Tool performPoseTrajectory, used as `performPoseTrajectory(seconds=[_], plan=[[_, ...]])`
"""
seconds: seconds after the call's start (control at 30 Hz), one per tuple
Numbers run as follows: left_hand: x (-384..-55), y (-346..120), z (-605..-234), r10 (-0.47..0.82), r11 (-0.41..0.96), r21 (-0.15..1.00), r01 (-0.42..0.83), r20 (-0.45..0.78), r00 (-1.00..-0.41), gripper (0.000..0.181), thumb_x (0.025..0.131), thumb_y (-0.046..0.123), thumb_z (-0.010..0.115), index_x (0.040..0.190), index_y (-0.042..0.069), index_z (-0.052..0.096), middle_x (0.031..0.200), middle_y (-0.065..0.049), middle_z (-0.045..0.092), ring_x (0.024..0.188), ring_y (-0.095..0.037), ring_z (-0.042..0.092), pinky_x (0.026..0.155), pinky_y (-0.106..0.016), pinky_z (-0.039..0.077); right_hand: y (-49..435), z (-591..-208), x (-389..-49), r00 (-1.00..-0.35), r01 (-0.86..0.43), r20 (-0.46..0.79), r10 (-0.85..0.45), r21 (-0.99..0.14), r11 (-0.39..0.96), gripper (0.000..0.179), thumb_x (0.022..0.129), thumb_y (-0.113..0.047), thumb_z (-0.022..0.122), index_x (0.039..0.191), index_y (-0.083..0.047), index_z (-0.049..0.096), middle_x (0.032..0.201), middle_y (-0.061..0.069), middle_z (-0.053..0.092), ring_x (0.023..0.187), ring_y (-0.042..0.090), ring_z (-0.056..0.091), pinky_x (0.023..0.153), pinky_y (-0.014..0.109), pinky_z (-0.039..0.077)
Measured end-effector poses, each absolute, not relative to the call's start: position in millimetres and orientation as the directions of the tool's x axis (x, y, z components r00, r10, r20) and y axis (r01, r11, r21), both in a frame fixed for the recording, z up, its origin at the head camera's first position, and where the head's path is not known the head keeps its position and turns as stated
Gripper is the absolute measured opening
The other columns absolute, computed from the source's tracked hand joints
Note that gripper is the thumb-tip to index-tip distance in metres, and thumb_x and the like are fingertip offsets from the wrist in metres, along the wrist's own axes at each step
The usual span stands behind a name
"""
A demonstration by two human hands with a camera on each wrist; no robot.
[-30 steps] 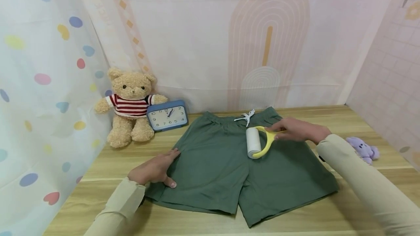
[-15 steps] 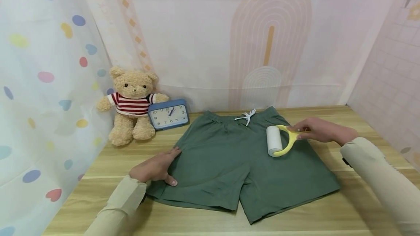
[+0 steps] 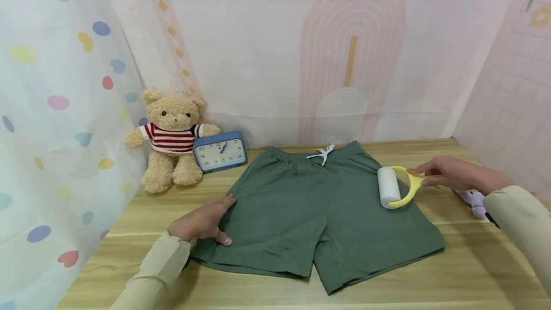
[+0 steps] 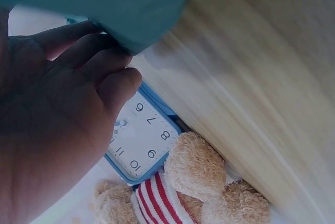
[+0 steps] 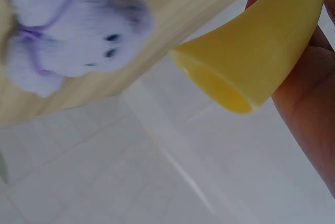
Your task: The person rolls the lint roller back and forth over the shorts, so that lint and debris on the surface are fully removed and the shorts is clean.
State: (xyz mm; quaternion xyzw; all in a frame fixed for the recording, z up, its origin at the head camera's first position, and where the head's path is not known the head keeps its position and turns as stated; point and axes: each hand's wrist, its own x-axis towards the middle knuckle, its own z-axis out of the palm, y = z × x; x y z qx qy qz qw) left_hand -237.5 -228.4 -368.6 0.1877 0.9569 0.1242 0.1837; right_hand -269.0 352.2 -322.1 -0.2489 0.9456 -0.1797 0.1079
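Dark green drawstring shorts (image 3: 280, 204) lie spread out on the wooden table, their white bow (image 3: 324, 153) at the waistband. My left hand (image 3: 203, 220) rests on the left side edge of the shorts, thumb spread from the fingers. In the left wrist view, its fingertips are right at the green cloth. My right hand (image 3: 458, 173) grips a lint roller (image 3: 389, 188) by its yellow handle. The white roll is over the right leg of the shorts, near the outer edge. The hollow end of that handle (image 5: 246, 51) points out of the hand in the right wrist view.
At the back left, a teddy bear (image 3: 172, 140) in a striped shirt sits beside a blue clock (image 3: 220, 152). A small purple plush toy (image 3: 473, 202) lies at the right, partly hidden by the right arm. Printed curtains border the wooden table (image 3: 125, 248).
My right hand has moved to the right with the lint roller, from the middle of the shorts to the right side edge. The left hand has stayed in place.
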Motion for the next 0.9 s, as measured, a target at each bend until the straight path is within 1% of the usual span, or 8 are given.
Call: performPoseTrajectory(seconds=[0.07,0.13,0.37,0.47,0.6,0.73,0.83,0.9], plan=[[-237,-228,-369,0.416,0.893,0.315,0.322,-0.299,-0.859,0.109,0.072,0.028,0.089,0.157,-0.004,0.027,0.164,-0.028,0.023,0.149,-0.048,0.029,0.119,-0.06,0.032,359,-324,-266,-0.85,-0.448,-0.095,-0.519,-0.39,0.805,0.049,0.095,-0.018,0.068,0.138,0.002,0.058,0.124,0.025,0.069,0.065,-0.004,0.046,0.063,0.018,0.043],[-237,-228,-370,0.428,0.887,0.319,0.334,-0.297,-0.854,0.11,0.072,0.029,0.089,0.157,-0.004,0.027,0.164,-0.029,0.023,0.148,-0.049,0.029,0.118,-0.061,0.032,365,-327,-264,-0.842,-0.467,-0.075,-0.534,-0.393,0.792,0.048,0.095,-0.016,0.067,0.137,0.004,0.058,0.124,0.027,0.069,0.067,-0.006,0.046,0.064,0.017,0.043],[-238,-225,-372,0.414,0.89,0.334,0.31,-0.31,-0.856,0.109,0.074,0.027,0.088,0.158,-0.003,0.025,0.165,-0.027,0.021,0.15,-0.047,0.028,0.12,-0.059,0.031,376,-331,-263,-0.812,-0.546,0.016,-0.584,-0.376,0.749,0.042,0.094,-0.013,0.068,0.131,0.005,0.063,0.103,0.016,0.076,0.065,-0.009,0.047,0.058,0.017,0.043],[-238,-226,-371,0.416,0.891,0.328,0.315,-0.308,-0.856,0.109,0.074,0.026,0.088,0.157,-0.004,0.025,0.165,-0.027,0.021,0.15,-0.047,0.028,0.12,-0.059,0.031,371,-325,-264,-0.812,-0.554,0.027,-0.583,-0.348,0.756,0.041,0.094,-0.013,0.069,0.131,0.003,0.064,0.109,0.017,0.075,0.073,-0.011,0.053,0.062,0.017,0.046],[-237,-226,-370,0.425,0.888,0.325,0.326,-0.303,-0.853,0.109,0.073,0.027,0.088,0.157,-0.005,0.025,0.164,-0.029,0.022,0.149,-0.048,0.028,0.12,-0.06,0.031,355,-313,-260,-0.849,-0.505,0.036,-0.527,-0.343,0.792,0.043,0.095,-0.012,0.068,0.135,0.002,0.062,0.106,0.014,0.075,0.07,-0.007,0.05,0.061,0.018,0.046],[-238,-227,-371,0.427,0.886,0.331,0.325,-0.305,-0.851,0.109,0.074,0.029,0.088,0.157,-0.004,0.025,0.165,-0.028,0.021,0.15,-0.048,0.027,0.12,-0.06,0.03,332,-300,-251,-0.869,-0.491,0.138,-0.475,-0.366,0.791,0.041,0.096,-0.011,0.066,0.136,0.0,0.062,0.078,-0.004,0.065,0.056,-0.002,0.039,0.051,0.02,0.039],[-239,-228,-371,0.419,0.891,0.322,0.32,-0.313,-0.852,0.108,0.075,0.028,0.087,0.157,-0.004,0.024,0.165,-0.027,0.02,0.151,-0.048,0.026,0.121,-0.06,0.03,301,-294,-250,-0.841,-0.541,0.217,-0.496,-0.357,0.761,0.04,0.096,-0.012,0.067,0.134,-0.001,0.064,0.085,0.001,0.072,0.057,-0.001,0.039,0.052,0.02,0.038],[-239,-230,-370,0.414,0.894,0.318,0.316,-0.314,-0.854,0.108,0.075,0.028,0.087,0.157,-0.004,0.024,0.165,-0.027,0.019,0.151,-0.048,0.025,0.121,-0.06,0.029,275,-293,-250,-0.817,-0.577,0.233,-0.528,-0.341,0.742,0.04,0.096,-0.013,0.067,0.134,-0.002,0.064,0.103,0.009,0.077,0.068,-0.002,0.051,0.06,0.02,0.045]])
